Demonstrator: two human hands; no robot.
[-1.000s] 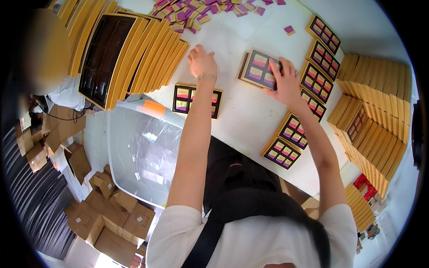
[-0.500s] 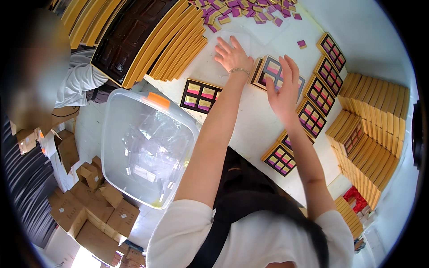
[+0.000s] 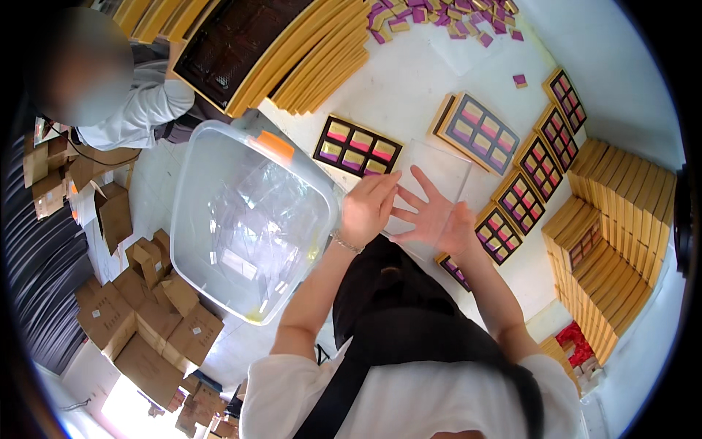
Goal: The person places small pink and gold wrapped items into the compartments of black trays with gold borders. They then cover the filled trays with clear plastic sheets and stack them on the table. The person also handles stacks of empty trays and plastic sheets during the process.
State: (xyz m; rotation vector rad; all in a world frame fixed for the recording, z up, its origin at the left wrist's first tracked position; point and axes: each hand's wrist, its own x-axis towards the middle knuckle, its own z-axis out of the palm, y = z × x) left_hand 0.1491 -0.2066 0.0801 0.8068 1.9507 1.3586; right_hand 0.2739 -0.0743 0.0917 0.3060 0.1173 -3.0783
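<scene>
Low over the table's near edge, a thin clear plastic sheet (image 3: pixel 447 164) lies across my hands. My left hand (image 3: pixel 368 210), with a bracelet at the wrist, has its fingers pressed together at the sheet's left side. Through the plastic shows my right hand (image 3: pixel 435 218), its fingers spread wide and palm turned up. Just beyond my left hand is a black, gold-edged box (image 3: pixel 358 145) with pink, purple and gold squares in its compartments. Farther right, a similar filled box (image 3: pixel 482 132) under a hazy see-through cover rests on another box.
Several filled boxes (image 3: pixel 519 203) form a row along the table's right side. Stacked gold trays (image 3: pixel 322 66) stand far left, near loose wrapped squares (image 3: pixel 468 18). A clear bin (image 3: pixel 252 219) holding plastic sits left; a co-worker (image 3: pixel 139 102) is beyond it. Gold box stacks (image 3: pixel 614 234) rise right.
Both hands have drawn back from the far part of the table toward me and closer together. The clear sheet is now at my hands. The covered box is uncovered by my right hand.
</scene>
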